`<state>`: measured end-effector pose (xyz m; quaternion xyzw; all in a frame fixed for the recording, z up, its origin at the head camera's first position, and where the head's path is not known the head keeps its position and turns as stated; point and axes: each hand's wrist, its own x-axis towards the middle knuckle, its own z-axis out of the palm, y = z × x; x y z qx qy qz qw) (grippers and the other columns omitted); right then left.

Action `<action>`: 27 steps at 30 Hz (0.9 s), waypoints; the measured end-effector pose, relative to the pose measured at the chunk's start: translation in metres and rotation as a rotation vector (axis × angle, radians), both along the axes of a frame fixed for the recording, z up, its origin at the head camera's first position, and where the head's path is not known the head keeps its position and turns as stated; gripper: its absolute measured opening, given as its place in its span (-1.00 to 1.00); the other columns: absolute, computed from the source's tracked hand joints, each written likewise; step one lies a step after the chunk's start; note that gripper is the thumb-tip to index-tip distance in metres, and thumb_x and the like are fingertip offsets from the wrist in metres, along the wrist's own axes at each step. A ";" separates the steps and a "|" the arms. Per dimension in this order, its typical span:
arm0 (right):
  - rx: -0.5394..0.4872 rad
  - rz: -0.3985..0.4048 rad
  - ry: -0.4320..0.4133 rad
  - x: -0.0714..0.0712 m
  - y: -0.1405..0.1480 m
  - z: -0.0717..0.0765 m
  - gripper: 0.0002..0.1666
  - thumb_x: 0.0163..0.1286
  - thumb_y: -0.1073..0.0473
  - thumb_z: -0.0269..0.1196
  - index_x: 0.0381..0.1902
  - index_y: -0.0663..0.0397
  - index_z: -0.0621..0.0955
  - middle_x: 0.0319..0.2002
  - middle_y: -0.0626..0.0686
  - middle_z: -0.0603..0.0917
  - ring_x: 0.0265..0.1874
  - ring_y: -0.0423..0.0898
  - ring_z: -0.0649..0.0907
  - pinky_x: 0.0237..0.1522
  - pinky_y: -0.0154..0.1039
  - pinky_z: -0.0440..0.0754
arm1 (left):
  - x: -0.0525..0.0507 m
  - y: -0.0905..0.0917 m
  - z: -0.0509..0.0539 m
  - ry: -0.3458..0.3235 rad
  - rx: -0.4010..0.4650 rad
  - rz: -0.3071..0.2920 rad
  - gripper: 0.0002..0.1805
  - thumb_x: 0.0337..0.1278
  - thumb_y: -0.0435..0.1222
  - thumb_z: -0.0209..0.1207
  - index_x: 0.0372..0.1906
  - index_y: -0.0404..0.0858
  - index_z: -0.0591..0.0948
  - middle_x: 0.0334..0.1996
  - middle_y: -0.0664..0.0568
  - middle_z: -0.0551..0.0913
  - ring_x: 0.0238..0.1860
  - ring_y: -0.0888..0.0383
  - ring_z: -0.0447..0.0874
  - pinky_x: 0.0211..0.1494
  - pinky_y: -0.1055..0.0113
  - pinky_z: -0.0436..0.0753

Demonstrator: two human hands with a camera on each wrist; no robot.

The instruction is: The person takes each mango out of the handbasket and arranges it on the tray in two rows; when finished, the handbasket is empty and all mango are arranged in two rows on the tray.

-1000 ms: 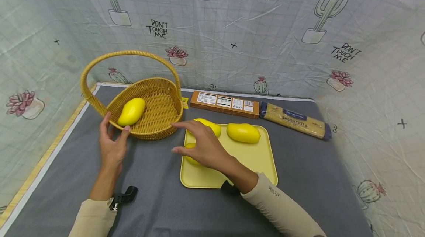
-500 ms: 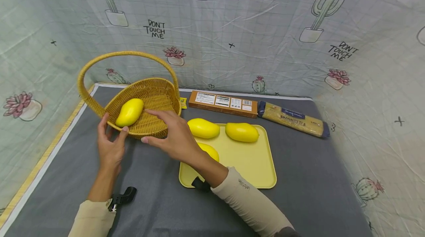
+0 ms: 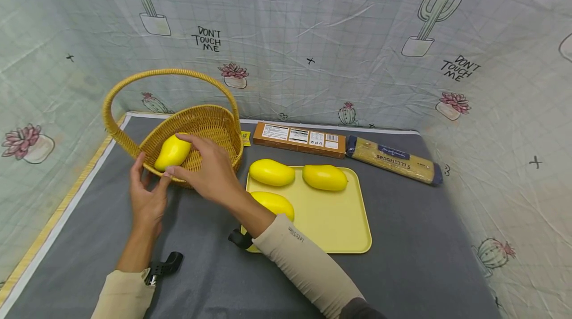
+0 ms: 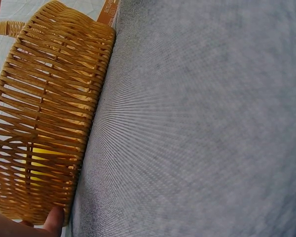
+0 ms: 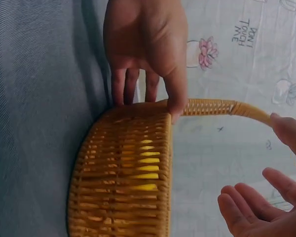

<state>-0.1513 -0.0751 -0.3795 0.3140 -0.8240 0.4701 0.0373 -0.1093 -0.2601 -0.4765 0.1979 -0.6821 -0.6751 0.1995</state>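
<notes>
A wicker basket (image 3: 219, 128) with a tall arched handle stands at the left of the table, a yellow mango (image 3: 172, 153) lying in its left part. My left hand (image 3: 148, 205) grips the basket's front-left rim, thumb over the edge and fingers against the side. Above the front of the basket hovers my right hand (image 3: 210, 170), thumb and fingers spread beside the mango. In the right wrist view this right hand (image 5: 271, 202) looks apart from the basket, with nothing in it. A yellow tray (image 3: 330, 224) bears a back-left mango (image 3: 271, 172), a right mango (image 3: 324, 177) and a front-left mango (image 3: 271, 203).
A brown carton (image 3: 299, 139) lies behind the tray, with a pack of spaghetti (image 3: 395, 160) to its right. Beside the basket is a small yellow packet (image 3: 246, 138). A printed curtain (image 3: 313, 36) surrounds the grey table at the back and sides.
My right hand has moved left from over the tray to over the basket by the mango, uncovering the mangoes on the tray. My left hand has stayed on the rim.
</notes>
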 end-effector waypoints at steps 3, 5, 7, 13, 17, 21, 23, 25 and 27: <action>-0.008 -0.012 -0.031 -0.005 -0.011 -0.002 -0.20 0.37 -0.07 0.51 0.52 -0.18 0.51 0.40 -0.10 0.64 0.32 -0.22 0.62 0.30 -0.38 0.53 | -0.001 0.000 0.000 -0.001 -0.008 0.002 -0.11 0.44 -0.29 0.29 0.69 0.21 0.14 0.73 0.19 -0.05 0.73 0.00 -0.03 0.73 -0.09 0.18; -0.017 -0.021 -0.059 -0.008 -0.019 -0.004 -0.21 0.38 -0.06 0.51 0.52 -0.19 0.51 0.38 -0.11 0.65 0.28 -0.23 0.63 0.25 -0.41 0.52 | -0.001 -0.001 0.000 -0.005 -0.018 0.004 -0.11 0.44 -0.31 0.28 0.69 0.21 0.14 0.73 0.18 -0.05 0.73 -0.01 -0.02 0.73 -0.09 0.19; -0.009 -0.040 -0.088 -0.012 -0.026 -0.007 -0.21 0.39 -0.09 0.49 0.52 -0.22 0.51 0.37 -0.12 0.65 0.25 -0.24 0.63 0.19 -0.43 0.54 | -0.001 -0.001 0.000 -0.008 -0.025 0.006 -0.11 0.44 -0.30 0.29 0.69 0.21 0.15 0.74 0.18 -0.05 0.73 -0.02 -0.02 0.73 -0.09 0.20; 0.053 -0.126 -0.182 -0.023 -0.046 -0.017 -0.22 0.41 -0.20 0.44 0.53 -0.34 0.49 0.40 -0.15 0.62 0.30 -0.19 0.63 0.23 -0.32 0.59 | 0.000 0.000 -0.001 -0.011 -0.026 -0.001 -0.10 0.43 -0.26 0.33 0.69 0.20 0.14 0.74 0.21 -0.06 0.73 -0.01 -0.01 0.72 -0.10 0.22; 0.082 -0.166 -0.221 -0.031 -0.055 -0.024 -0.23 0.41 -0.21 0.45 0.52 -0.36 0.49 0.40 -0.12 0.63 0.29 -0.15 0.64 0.25 -0.26 0.60 | -0.001 0.000 -0.003 -0.018 -0.030 -0.008 -0.10 0.44 -0.26 0.31 0.70 0.20 0.13 0.73 0.21 -0.06 0.73 -0.01 -0.02 0.71 -0.11 0.23; 0.122 -0.191 -0.247 -0.040 -0.064 -0.030 -0.21 0.39 -0.22 0.46 0.52 -0.37 0.49 0.37 -0.13 0.64 0.26 -0.17 0.64 0.23 -0.25 0.59 | -0.002 -0.001 -0.003 -0.017 -0.031 -0.005 -0.11 0.45 -0.28 0.29 0.70 0.21 0.13 0.74 0.20 -0.06 0.74 -0.02 -0.04 0.72 -0.12 0.20; 0.148 -0.195 -0.262 -0.044 -0.069 -0.032 -0.19 0.38 -0.23 0.46 0.53 -0.37 0.47 0.36 -0.15 0.65 0.24 -0.18 0.64 0.17 -0.28 0.60 | -0.002 -0.002 -0.003 -0.014 -0.035 0.002 -0.11 0.45 -0.29 0.28 0.70 0.21 0.13 0.74 0.19 -0.06 0.74 -0.04 -0.04 0.72 -0.12 0.20; 0.171 -0.197 -0.281 -0.047 -0.074 -0.033 -0.17 0.37 -0.24 0.47 0.54 -0.38 0.46 0.34 -0.18 0.65 0.20 -0.19 0.64 0.08 -0.32 0.61 | -0.002 -0.002 -0.003 -0.018 -0.042 0.008 -0.11 0.45 -0.30 0.28 0.70 0.21 0.13 0.74 0.19 -0.06 0.74 -0.05 -0.05 0.72 -0.12 0.20; 0.203 -0.202 -0.290 -0.049 -0.078 -0.034 -0.14 0.35 -0.26 0.48 0.54 -0.40 0.45 0.32 -0.19 0.65 0.17 -0.20 0.65 0.04 -0.34 0.60 | -0.002 -0.001 -0.003 -0.022 -0.048 0.010 -0.11 0.45 -0.30 0.27 0.69 0.22 0.14 0.74 0.19 -0.05 0.74 -0.04 -0.04 0.72 -0.12 0.21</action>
